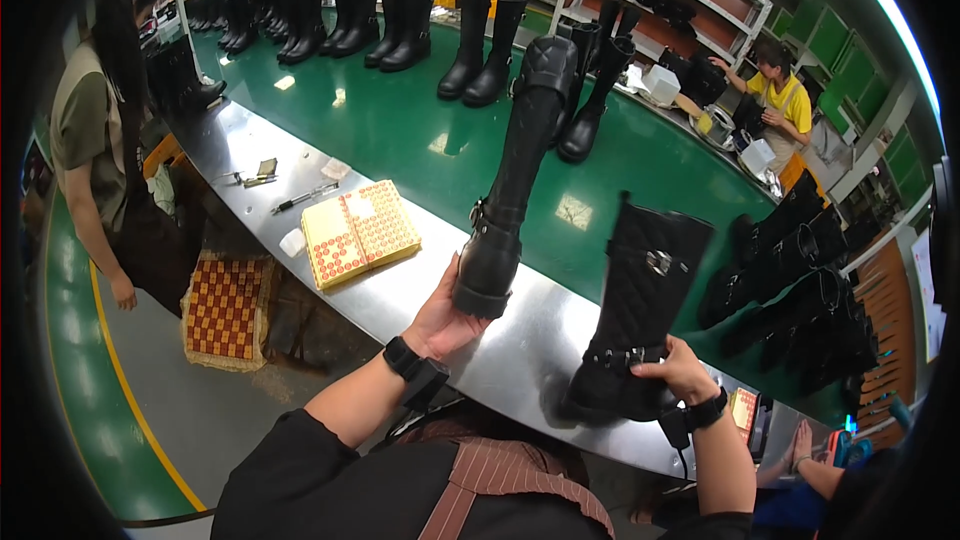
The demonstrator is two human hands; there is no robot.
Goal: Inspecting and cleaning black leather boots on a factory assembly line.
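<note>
My left hand (442, 318) is closed around the heel and foot end of a tall black boot (508, 172). Its shaft reaches away over the green belt, with a buckled strap at the ankle and another near the top. With my right hand (684, 374) I grip a second black boot (650, 285) at the ankle, thumb over its strap. That boot has a quilted shaft with a small metal buckle, and its foot is low over the steel edge. Whether its sole touches the metal I cannot tell.
A stack of yellow sticker sheets (360, 233) and a pen (305, 198) lie on the steel ledge (270, 155). More black boots (484, 45) stand along the green belt (400, 120); others (800, 290) are at right. One person (100, 130) stands at left, another (785, 100) works across the belt.
</note>
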